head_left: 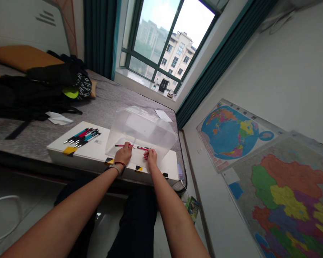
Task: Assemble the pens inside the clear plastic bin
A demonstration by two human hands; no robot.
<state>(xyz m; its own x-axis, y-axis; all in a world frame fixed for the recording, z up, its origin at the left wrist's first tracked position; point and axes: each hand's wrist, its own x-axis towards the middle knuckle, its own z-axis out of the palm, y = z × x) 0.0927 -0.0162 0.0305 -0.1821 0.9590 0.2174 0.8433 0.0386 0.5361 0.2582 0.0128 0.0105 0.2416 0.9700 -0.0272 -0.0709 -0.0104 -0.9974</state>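
My left hand (123, 154) is closed on a red and black pen piece (119, 145) that points left. My right hand (151, 157) pinches another red and black pen piece (142, 148), its end facing the left hand. A small gap lies between the two pieces; whether they belong to one pen I cannot tell. Both hands are over the white box-like board (83, 152), inside the open front of a clear plastic bin (161, 130) lying on it. Left of the bin, several pens (83, 136) in teal, red and black lie in a pile.
Yellow and black tape (69, 150) marks the board's front edge. The board rests on a grey mattress (104, 91). White paper (58, 118), dark bags (29, 89) and another sheet (163, 115) lie around it. A wall with maps (230, 132) stands at the right.
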